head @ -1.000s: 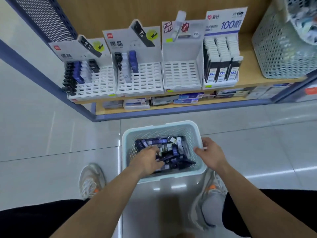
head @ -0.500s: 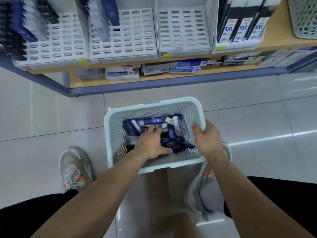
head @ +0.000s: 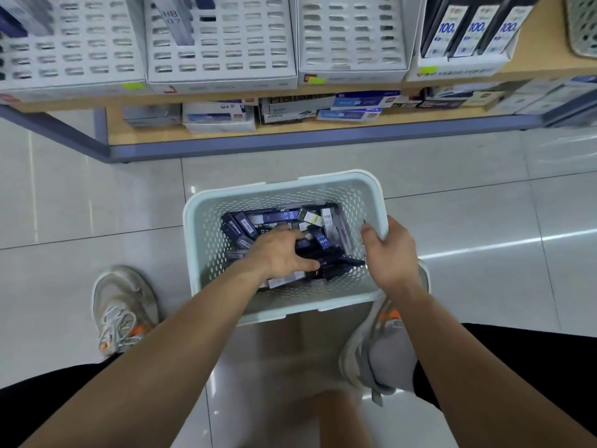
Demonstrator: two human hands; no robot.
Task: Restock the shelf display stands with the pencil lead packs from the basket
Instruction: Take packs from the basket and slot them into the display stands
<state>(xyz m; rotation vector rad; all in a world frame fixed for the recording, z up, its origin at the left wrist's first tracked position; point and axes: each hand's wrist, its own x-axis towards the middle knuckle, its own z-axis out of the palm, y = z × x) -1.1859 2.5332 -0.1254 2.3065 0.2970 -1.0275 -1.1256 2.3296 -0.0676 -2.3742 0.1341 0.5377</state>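
A pale perforated basket (head: 284,186) stands on the tiled floor between my feet, holding several dark blue and black pencil lead packs (head: 324,220). My left hand (head: 280,254) is down inside it, fingers curled into the pile and thumb laid over a dark pack. My right hand (head: 391,257) grips the basket's right rim. On the shelf above stand white slotted display stands: the left stand (head: 74,61) and the second stand (head: 223,61) hold a few packs at their tops, and the third stand (head: 352,43) shows only bare slots. A fourth stand (head: 465,64) is full of "100" packs.
Boxes of stock (head: 352,108) lie on the lower shelf behind a grey-blue edge. My shoes (head: 122,312) flank the basket. Another mesh basket (head: 583,30) sits at the shelf's top right. Open floor tiles lie to the left and right.
My view has dropped and closed in on the basket. My left hand has pushed deeper into the packs, and my right hand has moved up onto the basket's right rim.
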